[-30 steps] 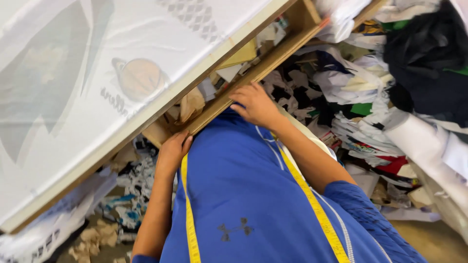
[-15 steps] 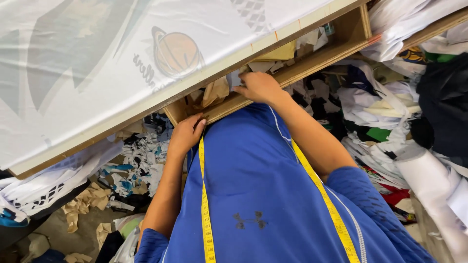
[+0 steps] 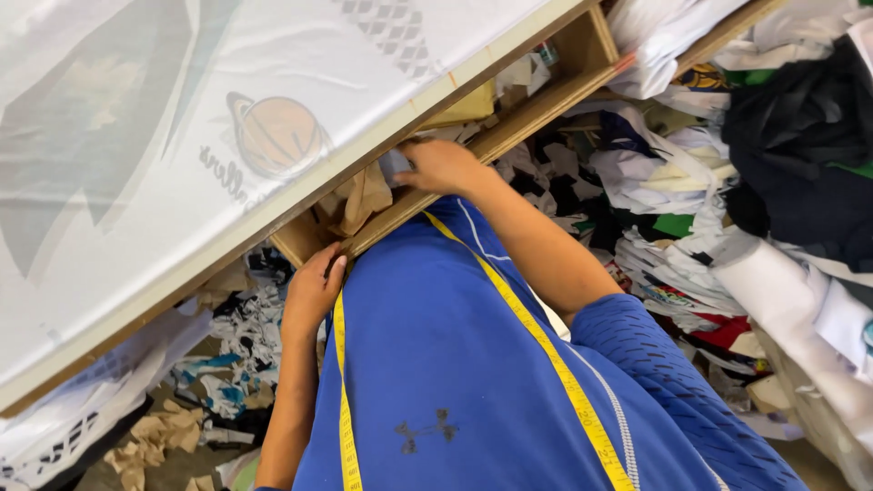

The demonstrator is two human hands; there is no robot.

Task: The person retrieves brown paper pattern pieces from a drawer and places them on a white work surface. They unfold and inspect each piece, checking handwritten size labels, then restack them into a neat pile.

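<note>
I look down my blue shirt, with a yellow measuring tape hanging round my neck. My right hand reaches into the wooden shelf under the table. Its fingertips are on a pale grey piece next to crumpled brown paper, and the fingers are partly hidden by the table edge. My left hand rests flat against the shelf's near corner and holds nothing. A white printed fabric with an orange ball design covers the tabletop above.
Fabric scraps and brown paper pieces litter the floor at the left. Heaps of white, black and green cloth pile up at the right, with a white roll lying across them.
The view has shifted. My right hand has pushed further into the shelf towards the pale piece. My left hand stays at the shelf corner.
</note>
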